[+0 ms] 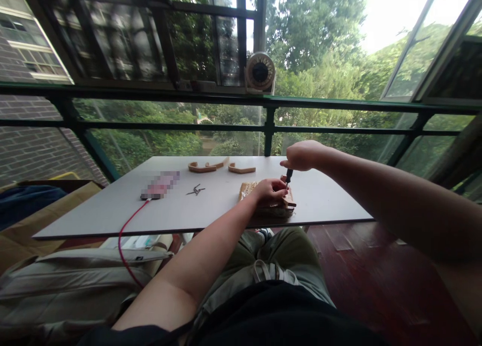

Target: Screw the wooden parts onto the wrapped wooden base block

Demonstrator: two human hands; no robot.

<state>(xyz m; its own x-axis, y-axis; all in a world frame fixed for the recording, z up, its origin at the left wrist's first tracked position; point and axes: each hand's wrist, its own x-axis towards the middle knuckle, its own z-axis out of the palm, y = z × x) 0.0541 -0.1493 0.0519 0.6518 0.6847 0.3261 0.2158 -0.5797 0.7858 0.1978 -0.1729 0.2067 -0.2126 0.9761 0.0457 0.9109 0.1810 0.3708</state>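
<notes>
A fan (pixel 260 73) was located beyond the left hand (pixel 268 191); left of that hand, a red cable (pixel 120 235) and grey bag (pixel 71 283) were positioned.

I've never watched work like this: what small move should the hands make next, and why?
Perhaps give the screwdriver a gentle turn: the right hand grips it from above, it points down, and the left hand is close to its lower end, by the wooden piece. What that hand may be pinching is too small to tell.
</notes>
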